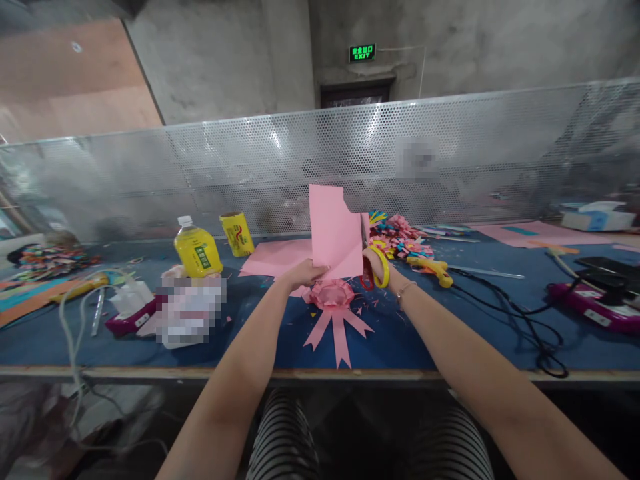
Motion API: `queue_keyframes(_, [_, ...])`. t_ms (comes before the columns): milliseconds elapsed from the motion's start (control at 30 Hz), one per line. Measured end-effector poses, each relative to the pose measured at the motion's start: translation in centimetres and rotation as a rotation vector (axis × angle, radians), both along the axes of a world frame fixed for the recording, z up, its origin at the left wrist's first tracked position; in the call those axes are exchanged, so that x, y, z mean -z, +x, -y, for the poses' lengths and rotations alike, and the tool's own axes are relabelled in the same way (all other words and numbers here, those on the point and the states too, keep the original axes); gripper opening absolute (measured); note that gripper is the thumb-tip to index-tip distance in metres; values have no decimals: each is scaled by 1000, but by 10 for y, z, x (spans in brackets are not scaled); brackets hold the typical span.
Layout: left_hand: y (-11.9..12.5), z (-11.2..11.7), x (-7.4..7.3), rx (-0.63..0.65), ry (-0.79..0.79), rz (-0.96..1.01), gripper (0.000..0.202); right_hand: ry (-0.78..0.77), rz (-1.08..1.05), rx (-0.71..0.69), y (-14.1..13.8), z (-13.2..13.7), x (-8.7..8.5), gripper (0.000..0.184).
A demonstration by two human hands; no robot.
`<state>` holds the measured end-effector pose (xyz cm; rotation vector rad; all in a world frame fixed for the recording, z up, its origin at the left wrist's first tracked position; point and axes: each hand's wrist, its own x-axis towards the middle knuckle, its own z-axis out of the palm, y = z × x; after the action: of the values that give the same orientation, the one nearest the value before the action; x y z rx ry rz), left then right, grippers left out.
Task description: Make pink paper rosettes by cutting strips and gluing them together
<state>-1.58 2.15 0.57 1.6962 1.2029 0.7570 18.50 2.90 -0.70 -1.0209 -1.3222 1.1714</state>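
My left hand [306, 273] grips the lower left edge of a pink paper sheet [334, 230], held upright above the table. A piece is cut out of the sheet's upper right corner. In my right hand [376, 265] are scissors [381, 267] with yellow and red handles, their blades at the sheet's right edge and partly hidden by the paper. Just below, a pink paper rosette [332, 293] with several notched ribbon tails [340, 340] lies on the blue table. Small paper scraps are scattered around it.
More pink paper [277, 257] lies behind my left hand, near a yellow bottle [197, 248] and a yellow can [237, 234]. Right are colourful paper pieces [397, 233], a yellow glue gun [433, 269], black cable [537, 330] and a purple power strip [595, 308]. A perforated metal screen [280, 160] stands behind.
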Motion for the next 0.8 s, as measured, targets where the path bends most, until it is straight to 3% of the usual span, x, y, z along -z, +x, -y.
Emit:
queue_keyframes(233, [-2, -2, 1, 66, 18, -30, 30, -145, -77, 31, 1, 0, -3, 27])
queue_keyframes(800, [-4, -6, 3, 54, 54, -82, 35, -134, -96, 2, 3, -4, -2, 25])
